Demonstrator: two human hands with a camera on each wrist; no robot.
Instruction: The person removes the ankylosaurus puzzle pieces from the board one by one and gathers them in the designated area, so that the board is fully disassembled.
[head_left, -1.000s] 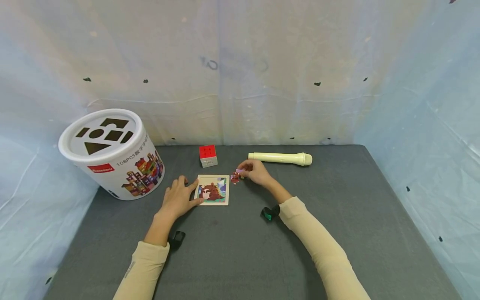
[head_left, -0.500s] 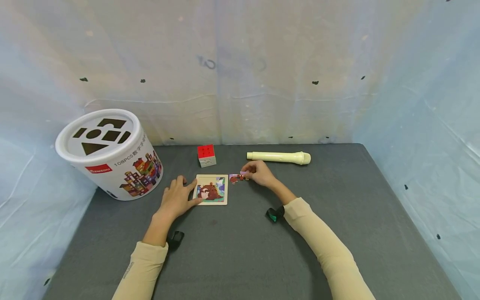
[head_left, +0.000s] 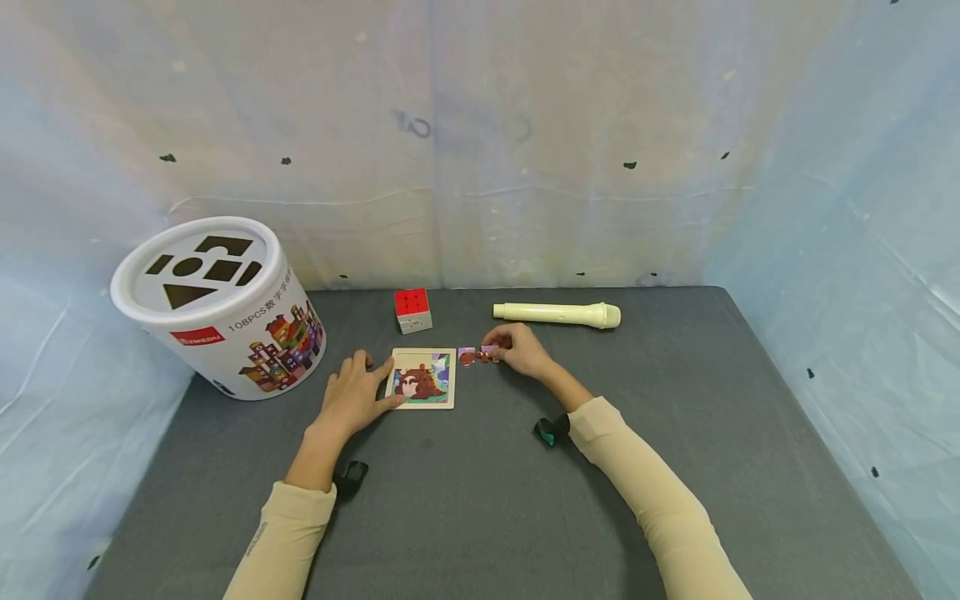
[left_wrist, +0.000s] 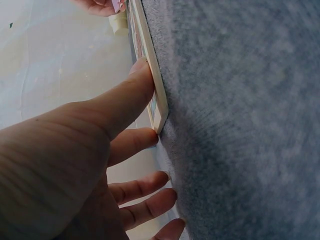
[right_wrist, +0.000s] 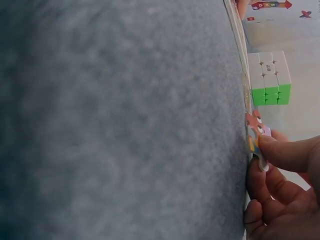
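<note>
A square wooden jigsaw puzzle board [head_left: 423,352] with a light rim and a brown animal picture lies flat on the table. My left hand [head_left: 351,396] rests at its left side, thumb on the near corner and index finger touching the edge; the other fingers spread over the cloth. Just right of the board lies a small puzzle piece [head_left: 466,357], pink and reddish brown. Beside it, thumb and fingers of my right hand [head_left: 522,348] pinch another puzzle piece [right_wrist: 253,144] low at the table surface. Those fingers partly cover the pinched piece.
Behind the board stands a red-topped puzzle cube [head_left: 413,312]. A pale yellow toy microphone [head_left: 558,314] lies beyond my right hand. At the left is a large white tub [head_left: 225,308] with shaped holes in its lid. Hanging sheets surround the grey table [head_left: 465,517].
The right hand has shifted slightly right with its piece, and the two pieces now lie side by side in plainer view. My left hand stays at the board.
</note>
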